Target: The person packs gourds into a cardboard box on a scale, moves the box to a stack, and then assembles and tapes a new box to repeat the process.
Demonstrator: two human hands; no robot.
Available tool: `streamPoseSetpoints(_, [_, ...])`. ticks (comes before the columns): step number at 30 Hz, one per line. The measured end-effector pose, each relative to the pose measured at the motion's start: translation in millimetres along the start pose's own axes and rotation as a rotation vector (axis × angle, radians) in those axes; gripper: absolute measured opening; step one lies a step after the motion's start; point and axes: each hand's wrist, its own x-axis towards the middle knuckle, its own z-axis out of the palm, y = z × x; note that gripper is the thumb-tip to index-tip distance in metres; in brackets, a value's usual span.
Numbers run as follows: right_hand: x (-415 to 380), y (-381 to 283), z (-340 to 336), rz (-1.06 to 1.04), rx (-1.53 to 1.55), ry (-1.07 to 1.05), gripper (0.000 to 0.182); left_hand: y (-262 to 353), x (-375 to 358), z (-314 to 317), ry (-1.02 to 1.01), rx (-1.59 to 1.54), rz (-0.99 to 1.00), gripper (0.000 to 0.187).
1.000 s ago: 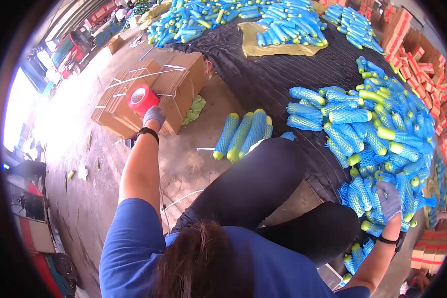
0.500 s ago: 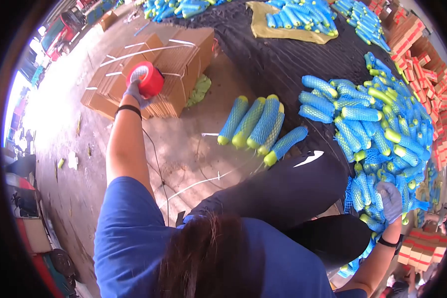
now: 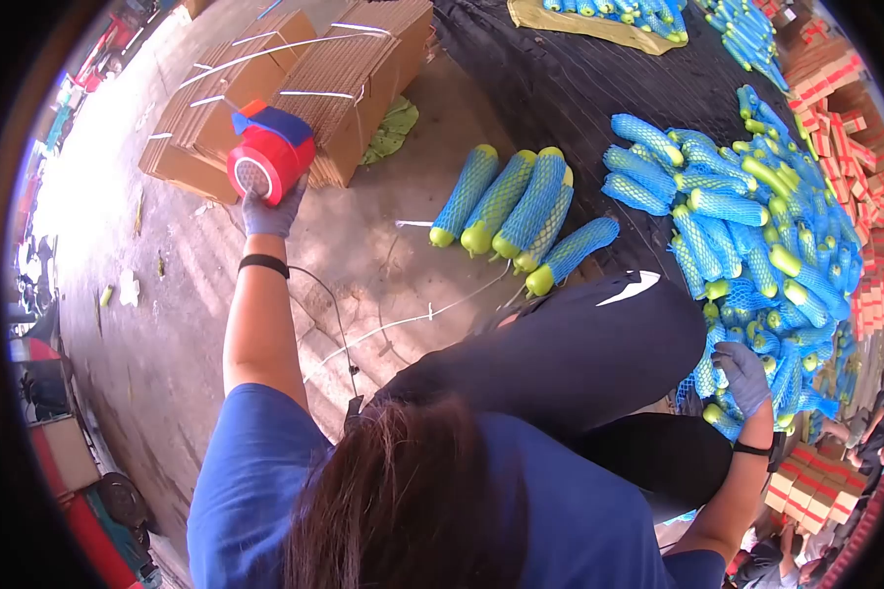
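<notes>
My left hand (image 3: 273, 211), in a grey glove, is closed around a tape dispenser (image 3: 277, 157) loaded with red tape; a blue and orange head shows at its top. It is held up in front of the flattened cardboard boxes (image 3: 339, 98). My gloved right hand (image 3: 746, 378) is by the lower left side of a big pile of long green gourds in blue foam nets (image 3: 722, 206). Its fingers are loosely bent and apart, with no object showing in them. Several netted gourds (image 3: 511, 206) lie side by side on the floor ahead of my knee.
White straps bind the cardboard stacks. A black sheet (image 3: 530, 88) spreads under the pile, and more netted gourds lie on a tan cloth (image 3: 599, 34). Red-taped cartons (image 3: 835, 147) are stacked along the right. A thin dark cord (image 3: 329, 294) crosses the floor near my left arm.
My left hand has turned the tape dispenser, bringing its blue part into view, and come slightly lower. My right hand has shifted left and up along the pile. The view has tilted a little.
</notes>
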Motion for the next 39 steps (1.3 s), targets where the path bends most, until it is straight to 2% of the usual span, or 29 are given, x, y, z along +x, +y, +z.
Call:
streamPoseSetpoints(1, [-1.2,1.3,-1.1,0.0,-0.002,0.008,0.037,-4.4,-5.9,-13.8,-0.006,-0.004,-0.003,0.056])
streamPoseSetpoints(3, [-1.1,5.5,-0.5,-0.022,0.119,0.059,0.038,-15.3,-9.4,-55.1,-0.115,-0.018,-0.193,0.057])
streamPoseSetpoints(5, [-7.6,2.4,-2.6,0.008,0.143,0.081,0.038,-42.6,-30.2,-74.8,-0.051,0.013,-0.26,0.065])
streamPoseSetpoints(7, [-16.8,8.6,-4.1,0.045,0.166,0.105,0.038,-81.9,-44.3,-73.8,0.126,0.081,-0.251,0.065])
streamPoseSetpoints(10, [-23.9,31.7,-5.0,0.053,0.248,0.106,0.038,-126.9,-27.6,-92.4,0.159,-0.05,-0.205,0.058])
streamPoseSetpoints(13, [-28.7,38.0,-4.7,0.086,0.22,0.063,0.039,-142.6,-29.0,-103.4,0.121,-0.132,-0.167,0.059])
streamPoseSetpoints(15, [-33.6,20.7,-2.0,0.187,0.139,0.007,0.042,-144.3,-53.2,-112.2,0.177,-0.04,-0.186,0.059])
streamPoseSetpoints(17, [-37.7,33.3,-2.1,0.215,0.168,0.003,0.044,-149.6,-63.9,-129.2,0.162,0.208,-0.252,0.059])
streamPoseSetpoints(18, [-38.7,33.9,-2.2,0.226,0.214,-0.004,0.045,-153.6,-56.8,-149.7,0.207,0.193,-0.303,0.065])
streamPoseSetpoints(20, [-41.2,34.7,-1.7,0.239,0.259,-0.018,0.046,-165.4,-27.0,-186.6,0.257,0.242,-0.359,0.06])
streamPoseSetpoints(25, [-36.2,40.8,-4.7,0.317,0.2,-0.005,0.043,-203.0,31.8,-200.0,0.415,0.292,-0.438,0.049])
streamPoseSetpoints(26, [-33.8,38.5,-4.8,0.333,0.162,-0.017,0.044,-209.3,40.8,-194.1,0.459,0.404,-0.443,0.044])
streamPoseSetpoints(31, [-28.1,42.1,-6.6,0.322,0.1,-0.025,0.042,-215.2,77.7,-160.6,0.385,0.543,-0.419,0.043])
streamPoseSetpoints(33, [-26.8,44.3,-6.2,0.356,0.14,-0.047,0.043,-207.4,92.3,-155.1,0.33,0.847,-0.375,0.045])
streamPoseSetpoints(35, [-27.3,48.8,-6.7,0.374,0.085,-0.067,0.043,-198.7,103.4,-162.5,0.26,0.888,-0.334,0.046])
streamPoseSetpoints(37, [-22.3,52.0,-7.2,0.384,0.031,-0.079,0.043,-193.7,110.5,-167.7,0.214,0.906,-0.184,0.042])
streamPoseSetpoints(38, [-21.0,48.9,-5.7,0.422,0.146,-0.072,0.043,-185.2,102.6,-164.2,0.268,0.843,-0.275,0.034])
streamPoseSetpoints(39, [-19.7,44.8,-5.9,0.461,0.256,-0.067,0.044,-181.9,100.1,-168.5,0.273,0.848,-0.278,0.034])
